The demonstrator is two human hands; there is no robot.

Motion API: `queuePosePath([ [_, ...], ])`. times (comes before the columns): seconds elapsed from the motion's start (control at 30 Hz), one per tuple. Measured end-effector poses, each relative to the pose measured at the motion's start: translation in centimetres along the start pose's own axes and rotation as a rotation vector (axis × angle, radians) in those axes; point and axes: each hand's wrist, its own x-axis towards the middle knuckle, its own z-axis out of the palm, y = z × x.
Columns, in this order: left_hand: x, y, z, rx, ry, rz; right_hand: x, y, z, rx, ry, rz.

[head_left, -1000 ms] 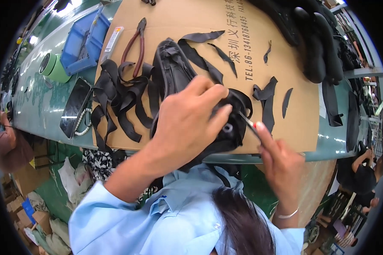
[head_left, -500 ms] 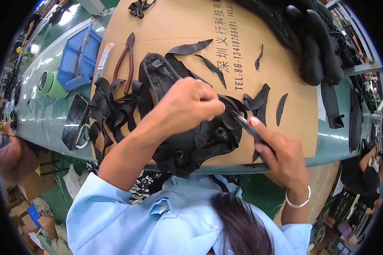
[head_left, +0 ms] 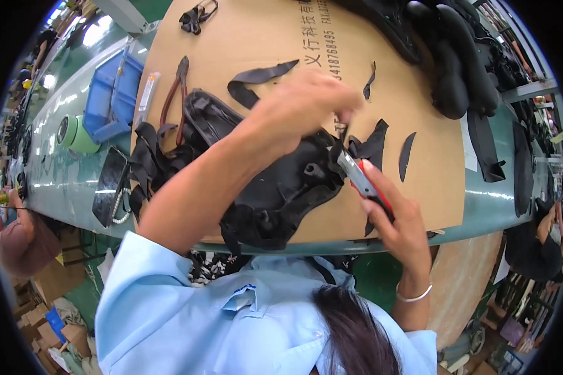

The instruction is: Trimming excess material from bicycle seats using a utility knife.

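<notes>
while near knife (head_left: 356,174), black piece (head_left: 275,182) left of right fingers (head_left: 382,182)

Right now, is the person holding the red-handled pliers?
No: the red-handled pliers lie on the cardboard, and the right hand holds a utility knife.

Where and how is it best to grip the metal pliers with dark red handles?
Probably around both dark red handles midway, from above: the pliers lie spread on brown cardboard, head pointing away, and black fabric strips crowd the handle ends.
</notes>
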Motion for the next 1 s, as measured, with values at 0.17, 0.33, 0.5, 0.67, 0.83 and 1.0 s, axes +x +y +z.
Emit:
queuePosePath([
  [0.17, 0.5, -0.3, -1.2, -0.632, 0.058, 0.099, -3.4, 0.0, 2.6, 0.017, 0.21, -0.065],
  [0.33, 0.7, 2.3, 0.5, -0.671, 0.021, 0.345, -5.1, -0.4, 5.2, 0.025, 0.359, 0.124],
  [0.5, -1.0, 3.4, 0.7, -0.188, -0.039, 0.26, -7.1, -1.8, 5.9, 0.225, 0.242, 0.237],
  [0.67, -3.4, 2.2, 1.8, 1.204, -0.249, 0.334, -5.1, -0.5, 1.8, -0.233, 0.256, 0.067],
  [0.83, -2.2, -2.1, 0.1, 1.327, -0.158, 0.728, -2.9, -0.4, 0.4, 0.056, 0.112, 0.094],
  [1.0, 0.2, -4.6, 0.6, 0.937, 0.015, 1.225, -2.2, 0.5, 1.6, 0.55, 0.094, 0.227],
])
